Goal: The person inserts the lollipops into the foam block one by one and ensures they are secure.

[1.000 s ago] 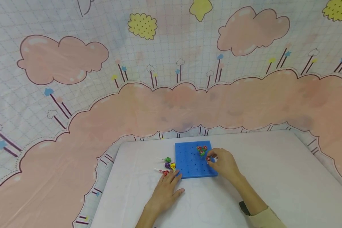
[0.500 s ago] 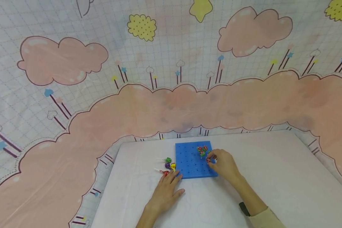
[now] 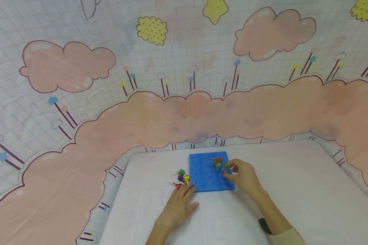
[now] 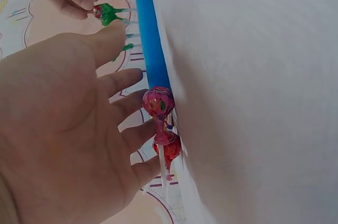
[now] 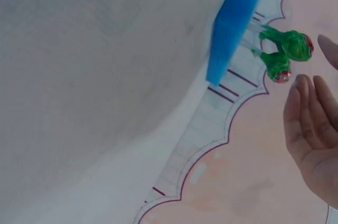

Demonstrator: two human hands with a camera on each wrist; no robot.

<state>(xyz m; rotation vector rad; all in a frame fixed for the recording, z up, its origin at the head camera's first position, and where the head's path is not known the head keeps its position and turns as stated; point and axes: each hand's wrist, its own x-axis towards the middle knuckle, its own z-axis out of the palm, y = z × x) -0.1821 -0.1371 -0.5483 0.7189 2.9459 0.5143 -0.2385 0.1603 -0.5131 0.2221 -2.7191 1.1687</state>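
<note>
A blue foam board [image 3: 202,173] with rows of small holes lies on the white table. Several green-and-red wrapped lollipops stand in its right half, a cluster [image 3: 217,162] farther back and a nearer lollipop [image 3: 224,172] by my right hand [image 3: 244,177]. In the right wrist view, that hand's fingers [image 5: 311,113] are nearly straight, with a gap to the lollipop heads [image 5: 296,44]. My left hand [image 3: 179,202] lies with straight fingers at the board's front left corner, fingertips beside a red lollipop [image 3: 178,185]. A pink lollipop [image 4: 158,102] shows near them in the left wrist view.
Left of the board lie a green lollipop [image 3: 181,172], a purple lollipop [image 3: 180,178] and a yellow lollipop [image 3: 186,178]. A curtain with printed clouds [image 3: 67,66] hangs behind the table [image 3: 294,180].
My right hand has let go of the nearer lollipop, its thumb and fingers spreading and shifting slightly right. That lollipop stands in the board. The left hand has stayed in place.
</note>
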